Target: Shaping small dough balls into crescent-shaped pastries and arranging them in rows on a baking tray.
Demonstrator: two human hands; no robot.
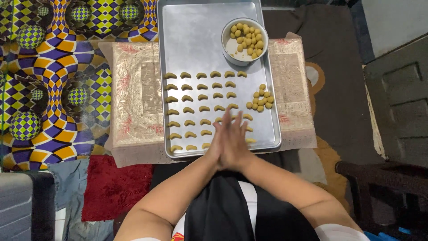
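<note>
My left hand (pixel 219 143) and my right hand (pixel 237 142) are pressed palm to palm over the near right part of a metal baking tray (pixel 191 40). Whatever lies between the palms is hidden. Rows of crescent-shaped dough pieces (pixel 196 109) fill the near half of the tray. A small heap of dough balls (pixel 261 99) lies loose on the tray to the right of the rows. At the tray's far right stands a white bowl (pixel 244 41) holding several more dough balls.
The tray rests on a low stand covered by a beige patterned cloth (pixel 133 98). A purple and yellow chequered mat (pixel 49 80) lies to the left, a red rug (pixel 111 187) at the near left, dark flooring (pixel 339 98) to the right.
</note>
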